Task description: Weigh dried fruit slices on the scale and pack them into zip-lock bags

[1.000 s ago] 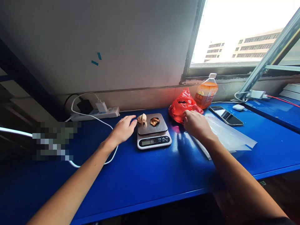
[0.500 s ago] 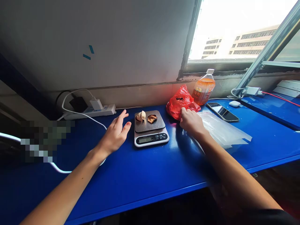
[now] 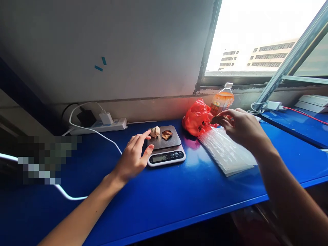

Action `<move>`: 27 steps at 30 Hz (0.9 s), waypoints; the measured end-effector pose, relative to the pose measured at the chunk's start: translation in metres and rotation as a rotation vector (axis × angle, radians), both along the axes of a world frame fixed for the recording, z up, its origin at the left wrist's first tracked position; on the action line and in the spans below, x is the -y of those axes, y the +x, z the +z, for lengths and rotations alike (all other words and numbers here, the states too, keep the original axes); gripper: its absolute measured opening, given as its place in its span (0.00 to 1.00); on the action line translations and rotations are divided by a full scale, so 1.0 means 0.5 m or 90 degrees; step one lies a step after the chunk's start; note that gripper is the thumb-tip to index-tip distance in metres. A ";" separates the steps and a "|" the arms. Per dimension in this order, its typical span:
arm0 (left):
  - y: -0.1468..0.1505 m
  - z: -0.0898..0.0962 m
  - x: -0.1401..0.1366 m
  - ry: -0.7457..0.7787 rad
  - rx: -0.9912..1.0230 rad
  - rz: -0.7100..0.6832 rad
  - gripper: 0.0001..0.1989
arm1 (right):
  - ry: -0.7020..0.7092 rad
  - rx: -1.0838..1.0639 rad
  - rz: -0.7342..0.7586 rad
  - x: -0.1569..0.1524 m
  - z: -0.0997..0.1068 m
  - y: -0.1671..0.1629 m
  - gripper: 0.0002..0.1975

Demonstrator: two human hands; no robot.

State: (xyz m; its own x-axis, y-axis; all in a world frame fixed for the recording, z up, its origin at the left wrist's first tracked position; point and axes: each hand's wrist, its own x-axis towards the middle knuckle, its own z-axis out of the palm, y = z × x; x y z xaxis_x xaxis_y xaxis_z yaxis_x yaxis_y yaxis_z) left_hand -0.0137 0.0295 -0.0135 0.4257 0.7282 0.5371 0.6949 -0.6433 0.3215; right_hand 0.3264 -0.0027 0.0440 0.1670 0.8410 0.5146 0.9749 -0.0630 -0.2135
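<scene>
Head view — right hand (image 3: 242, 128) fingers pinching a thin dark-brown dried piece (image 3: 216, 120), raised beside the crumpled red plastic bag (image 3: 196, 118).
Left hand (image 3: 135, 153) fingers spread beside the white-and-steel digital scale (image 3: 167, 145) on the blue bench (image 3: 179, 194) — pale garlic-like bulb (image 3: 155, 132) and browned dried slice (image 3: 167, 135) on its plate.

Scale (image 3: 167, 146) left of bag (image 3: 195, 118)

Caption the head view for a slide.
Right hand holds a brown piece beside a red bag; left hand near a digital scale.
</scene>
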 end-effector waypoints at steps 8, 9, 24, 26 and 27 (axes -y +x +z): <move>-0.003 -0.017 -0.015 0.043 0.029 -0.018 0.21 | -0.096 -0.066 0.065 -0.103 0.031 0.011 0.19; -0.005 -0.017 -0.017 0.048 0.036 -0.010 0.22 | -0.081 -0.073 0.075 -0.112 0.032 0.011 0.22; -0.005 -0.005 -0.010 0.092 0.033 -0.012 0.20 | -0.235 -0.002 0.246 -0.048 -0.065 0.148 0.16; -0.007 -0.002 -0.008 0.101 0.031 -0.019 0.19 | -0.218 0.019 0.262 -0.051 -0.073 0.144 0.13; -0.007 -0.002 -0.008 0.104 0.031 -0.022 0.19 | -0.211 0.030 0.265 -0.054 -0.076 0.143 0.11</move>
State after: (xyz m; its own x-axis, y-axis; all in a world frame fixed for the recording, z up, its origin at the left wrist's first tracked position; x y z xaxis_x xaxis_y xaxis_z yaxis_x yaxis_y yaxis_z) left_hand -0.0174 0.0334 -0.0144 0.4198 0.6145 0.6680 0.6570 -0.7135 0.2434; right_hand 0.3981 0.0243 0.0060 -0.2316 0.9502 0.2085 0.9400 0.2738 -0.2035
